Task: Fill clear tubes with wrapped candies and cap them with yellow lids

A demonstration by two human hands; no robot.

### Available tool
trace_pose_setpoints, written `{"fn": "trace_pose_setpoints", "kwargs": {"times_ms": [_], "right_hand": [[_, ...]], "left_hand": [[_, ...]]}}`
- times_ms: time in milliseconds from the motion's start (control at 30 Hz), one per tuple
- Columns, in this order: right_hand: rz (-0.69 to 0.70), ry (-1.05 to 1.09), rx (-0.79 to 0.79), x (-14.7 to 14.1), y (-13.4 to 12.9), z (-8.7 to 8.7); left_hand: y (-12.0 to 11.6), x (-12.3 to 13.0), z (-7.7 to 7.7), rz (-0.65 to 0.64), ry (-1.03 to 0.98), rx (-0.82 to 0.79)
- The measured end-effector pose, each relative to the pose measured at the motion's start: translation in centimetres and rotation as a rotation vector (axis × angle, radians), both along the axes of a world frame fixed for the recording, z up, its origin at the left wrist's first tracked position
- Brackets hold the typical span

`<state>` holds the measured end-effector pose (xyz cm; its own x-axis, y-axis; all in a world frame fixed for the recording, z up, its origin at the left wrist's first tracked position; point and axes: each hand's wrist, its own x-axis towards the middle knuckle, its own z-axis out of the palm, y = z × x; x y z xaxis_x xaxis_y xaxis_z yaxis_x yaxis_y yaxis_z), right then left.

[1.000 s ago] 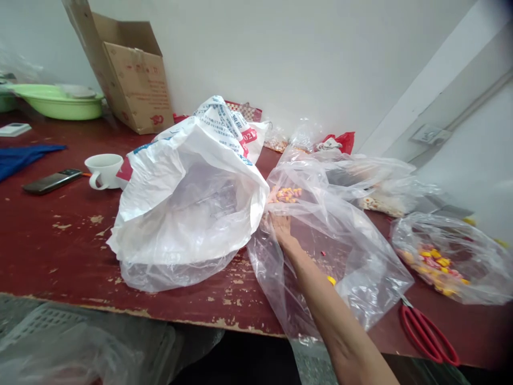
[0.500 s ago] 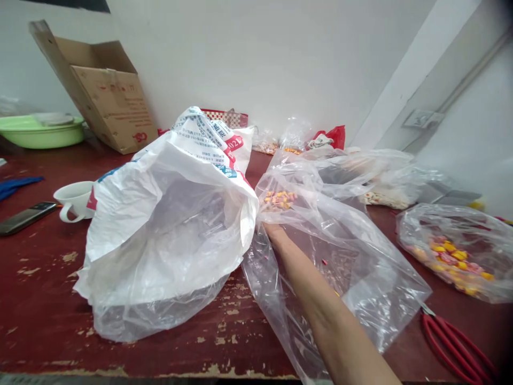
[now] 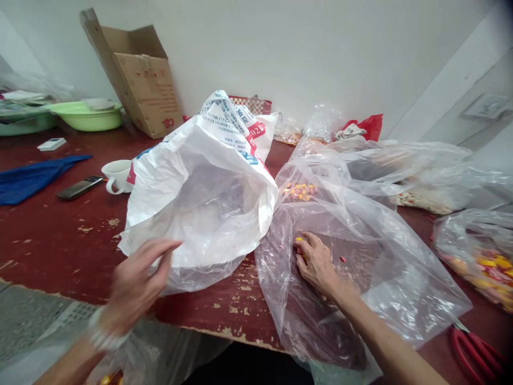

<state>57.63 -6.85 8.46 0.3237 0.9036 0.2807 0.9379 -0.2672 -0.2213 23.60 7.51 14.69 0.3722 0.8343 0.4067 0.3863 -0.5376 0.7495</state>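
- The left hand (image 3: 136, 283) is open, fingers loosely spread, holding nothing, and hangs just beside the lower edge of the white plastic sack (image 3: 200, 214), over the near edge of the worktop (image 3: 84, 251). A pale bracelet (image 3: 105, 330) circles its wrist.
- The right hand (image 3: 316, 263) rests in the middle of a large clear plastic bag (image 3: 352, 278), fingers curled down. A yellow sweet (image 3: 298, 239) sits at the fingertips; I cannot tell whether it is pinched.
- A small cluster of yellow and pink sweets (image 3: 300, 191) lies farther in that bag, with a pink crumb (image 3: 342, 259) just right of the hand.
- The sack stands open and slumped just left of the clear bag, printed in blue and red.
- To the right lies another clear bag of sweets (image 3: 476, 262), with red-handled scissors (image 3: 475, 353) near it.
- More clear bags (image 3: 409, 171) and a red bag (image 3: 371, 127) crowd the far right.
- At far left are a cardboard box (image 3: 142, 75) and a green basin (image 3: 86, 116).
- On the left of the chipped dark-red worktop are a white cup (image 3: 117, 176), a phone (image 3: 79, 187) and a blue cloth (image 3: 36, 179).
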Motion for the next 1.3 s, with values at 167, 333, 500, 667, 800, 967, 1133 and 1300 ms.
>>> {"fn": "trace_pose_setpoints", "kwargs": {"times_ms": [167,333,500,667,800,967,1133,1300], "right_hand": [[0.088,0.106,0.026,-0.8,-0.8,0.1],[0.012,0.139,0.138,-1.9,-1.1,-0.4],[-0.05,0.234,0.339,-2.2,-1.2,-0.1],[-0.182,0.678,0.623,-4.0,-0.8,2.7],[-0.052,1.275,0.74,-9.0,0.0,6.5],[0.086,1.376,0.729,-15.2,-0.2,8.2],[0.137,1.163,0.732,-17.6,-2.0,6.4],[0.047,1.171,0.84,-18.0,-2.5,5.9]], "left_hand": [[7.3,11.8,-0.2,-0.274,0.103,-0.011],[10.4,15.7,-1.0,-0.274,0.147,-0.195],[9.7,13.0,-0.5,-0.292,0.15,-0.229],[6.0,9.0,1.1,-0.266,-0.004,-0.2],[0.0,6.4,1.6,-0.457,-0.17,-0.452],[-6.1,5.2,1.5,-0.621,-0.589,-1.054],[-7.2,5.3,0.9,-0.561,-0.953,-1.37],[-8.3,5.3,-0.3,-0.62,-0.961,-1.491]]}}
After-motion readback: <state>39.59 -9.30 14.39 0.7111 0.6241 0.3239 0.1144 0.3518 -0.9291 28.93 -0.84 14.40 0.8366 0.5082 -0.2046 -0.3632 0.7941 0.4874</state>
